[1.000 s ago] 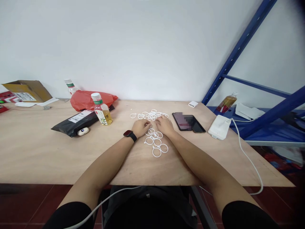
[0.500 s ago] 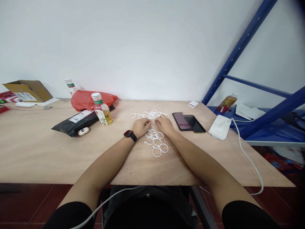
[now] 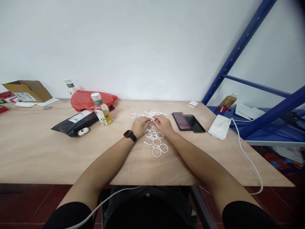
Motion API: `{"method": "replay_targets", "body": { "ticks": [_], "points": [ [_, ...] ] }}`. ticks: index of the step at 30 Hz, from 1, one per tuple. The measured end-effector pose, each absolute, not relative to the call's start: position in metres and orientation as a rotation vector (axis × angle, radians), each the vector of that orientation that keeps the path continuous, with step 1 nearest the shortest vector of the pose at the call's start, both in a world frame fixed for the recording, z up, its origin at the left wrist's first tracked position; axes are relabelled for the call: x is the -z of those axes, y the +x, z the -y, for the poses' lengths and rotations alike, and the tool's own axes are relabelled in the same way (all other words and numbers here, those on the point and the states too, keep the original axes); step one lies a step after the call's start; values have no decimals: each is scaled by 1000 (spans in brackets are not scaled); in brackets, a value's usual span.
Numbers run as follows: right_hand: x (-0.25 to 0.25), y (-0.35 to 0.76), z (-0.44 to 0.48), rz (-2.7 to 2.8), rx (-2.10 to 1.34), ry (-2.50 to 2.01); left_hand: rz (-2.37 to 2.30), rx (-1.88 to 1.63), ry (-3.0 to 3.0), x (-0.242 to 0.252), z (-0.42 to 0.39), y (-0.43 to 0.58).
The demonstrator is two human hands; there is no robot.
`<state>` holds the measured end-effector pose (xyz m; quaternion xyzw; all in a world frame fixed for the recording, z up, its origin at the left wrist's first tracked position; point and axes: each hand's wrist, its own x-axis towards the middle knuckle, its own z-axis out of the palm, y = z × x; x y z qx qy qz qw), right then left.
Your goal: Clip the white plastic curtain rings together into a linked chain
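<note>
Several thin white plastic rings with small tabs lie in front of me, in a pile [image 3: 152,114] beyond my fingers and in a linked-looking string [image 3: 156,146] running towards me. My left hand [image 3: 140,126], with a black watch [image 3: 130,135] on the wrist, has thumb and fingers pinched together at the pile's near side. Facing it, my right hand [image 3: 163,125] is pinched too, its fingertips almost touching the left ones. A bit of white ring shows between the two sets of fingertips; the fingers hide most of it.
A drink bottle [image 3: 102,109], a black parcel bag [image 3: 76,124], a white earbud case [image 3: 83,131] and a red plastic bag [image 3: 83,99] are on the left. Two phones [image 3: 198,126] and a white power bank [image 3: 219,127] with a cable lie right, beside a blue rack [image 3: 238,51].
My fingertips have come closer together and my right fingers have curled inward a little. The string of rings on the table stays where it was.
</note>
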<state>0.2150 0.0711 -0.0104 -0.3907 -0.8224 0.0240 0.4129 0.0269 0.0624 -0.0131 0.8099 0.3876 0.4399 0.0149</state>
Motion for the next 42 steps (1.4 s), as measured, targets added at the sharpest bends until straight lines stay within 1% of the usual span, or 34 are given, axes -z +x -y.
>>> {"method": "replay_targets", "body": {
  "ticks": [4,12,19,29,38,42],
  "points": [
    [10,215,-69,2096,-57,-963,-1180,-1340,2563,14,-63,27],
    [9,214,-68,2080,-46,-957,-1269,-1342,2521,15,-62,27],
    [7,213,-65,2075,-14,-969,-1228,-1281,2571,14,-62,27],
    [5,213,-63,2073,-57,-981,-1150,-1273,2564,12,-59,28],
    [6,214,-61,2128,-93,-960,-1194,-1294,2597,12,-59,27],
    [6,215,-65,2022,-126,-1021,-1283,-1294,2573,9,-57,29]
  ]
}}
